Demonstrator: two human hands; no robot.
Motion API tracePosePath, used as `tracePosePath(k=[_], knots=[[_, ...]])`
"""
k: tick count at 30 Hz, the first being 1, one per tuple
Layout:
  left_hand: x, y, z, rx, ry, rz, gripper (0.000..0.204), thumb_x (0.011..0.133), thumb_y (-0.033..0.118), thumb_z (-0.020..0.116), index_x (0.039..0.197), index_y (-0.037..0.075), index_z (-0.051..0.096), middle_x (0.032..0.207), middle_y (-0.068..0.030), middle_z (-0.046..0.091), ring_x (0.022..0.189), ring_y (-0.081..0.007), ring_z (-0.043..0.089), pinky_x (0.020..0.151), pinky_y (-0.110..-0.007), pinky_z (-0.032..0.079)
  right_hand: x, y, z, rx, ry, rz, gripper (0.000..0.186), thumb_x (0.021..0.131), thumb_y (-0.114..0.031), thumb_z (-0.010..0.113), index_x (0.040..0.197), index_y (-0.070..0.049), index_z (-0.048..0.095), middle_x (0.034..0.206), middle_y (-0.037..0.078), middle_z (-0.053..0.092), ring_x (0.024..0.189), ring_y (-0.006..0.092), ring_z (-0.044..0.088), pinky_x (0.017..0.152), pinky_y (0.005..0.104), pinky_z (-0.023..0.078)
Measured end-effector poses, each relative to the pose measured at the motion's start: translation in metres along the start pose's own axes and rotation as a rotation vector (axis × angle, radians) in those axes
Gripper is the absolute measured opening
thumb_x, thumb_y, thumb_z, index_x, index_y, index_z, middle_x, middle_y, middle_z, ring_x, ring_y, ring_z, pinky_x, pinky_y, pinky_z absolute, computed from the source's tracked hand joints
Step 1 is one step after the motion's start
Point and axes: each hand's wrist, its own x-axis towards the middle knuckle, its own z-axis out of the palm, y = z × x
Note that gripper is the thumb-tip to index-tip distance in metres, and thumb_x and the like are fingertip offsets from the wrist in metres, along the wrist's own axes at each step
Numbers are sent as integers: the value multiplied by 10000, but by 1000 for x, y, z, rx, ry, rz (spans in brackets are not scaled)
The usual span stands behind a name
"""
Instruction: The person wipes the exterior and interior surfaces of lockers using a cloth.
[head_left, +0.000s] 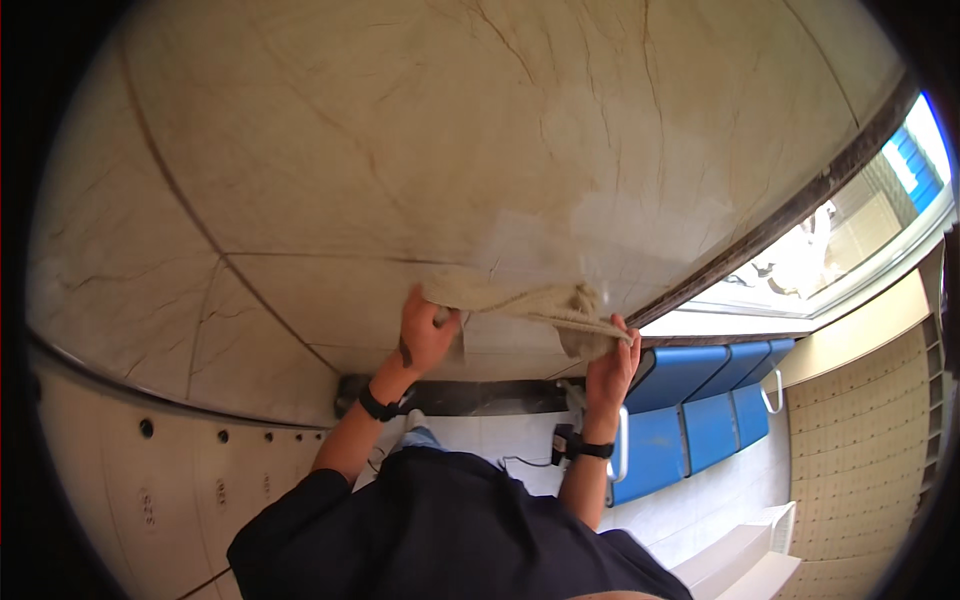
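A beige cloth [515, 298] stretches sideways between my two hands, in front of a marble-patterned tiled wall [420, 130]. My left hand [428, 332] is closed on the cloth's left end; some of its fingers are hidden behind the fabric. At the other end, my right hand [612, 368] pinches a corner between thumb and fingers. The middle of the cloth is bunched and folded, and a flap hangs down beside my right hand. Whether the cloth touches the tiles cannot be made out.
Blue seats [650, 455] with white armrests stand close to my right forearm. A window [800, 255] with a dark sill edge is at the right. Numbered lockers [190, 480] line the lower left. A dark baseboard [490, 396] runs below the wall. Pale cabinets [860, 410] stand far right.
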Motion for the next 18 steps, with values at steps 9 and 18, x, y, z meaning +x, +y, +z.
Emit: tracePosePath(k=[9, 18], knots=[[140, -34, 112, 415, 646, 353, 536, 870, 431, 607, 1289, 107, 527, 1397, -109, 464, 1278, -319, 418, 1079, -440, 227, 127, 12, 119, -839, -57, -1120, 235, 944, -136, 598, 1089, -66, 426, 1482, 264, 339, 1353, 401, 383, 1107, 470, 335], [149, 4, 133, 617, 710, 400, 322, 897, 378, 518, 1065, 151, 674, 1306, -94, 587, 1234, -283, 461, 1086, -455, 255, 187, 69, 20, -1270, -110, -1121, 475, 911, -299, 647, 1298, -115, 443, 1526, 278, 224, 1413, 441, 227, 1135, 616, 156]])
